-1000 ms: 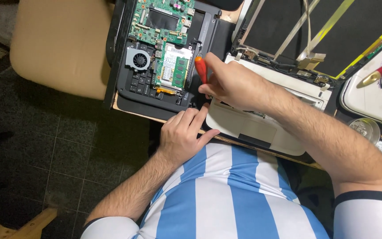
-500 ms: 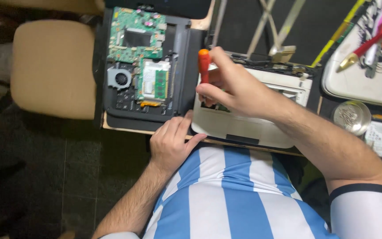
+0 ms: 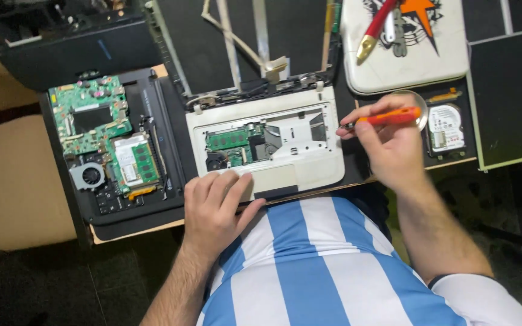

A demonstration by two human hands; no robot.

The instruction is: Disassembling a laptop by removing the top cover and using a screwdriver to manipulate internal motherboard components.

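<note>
My right hand (image 3: 391, 145) grips an orange-handled screwdriver (image 3: 388, 118), held level with its tip pointing left toward the right edge of a white laptop base (image 3: 318, 160). That laptop lies open with its keyboard removed, showing a green board (image 3: 231, 140) inside. My left hand (image 3: 215, 208) rests flat on the near edge of the white laptop, fingers spread over the palm rest. To the left lies a black laptop chassis (image 3: 170, 157) with an exposed green motherboard (image 3: 89, 118), a memory module (image 3: 134, 162) and a round fan (image 3: 90, 177).
A hard drive (image 3: 445, 128) and a round glass dish (image 3: 421, 115) sit right of my right hand. A white case (image 3: 448, 60) holds a red-handled tool (image 3: 376, 27). A dark flat panel (image 3: 509, 96) lies far right. A beige chair (image 3: 13, 187) stands at the left.
My right hand has moved with the screwdriver from over the black laptop to the right side of the white laptop, turning the tool level. The view has shifted left and closer.
</note>
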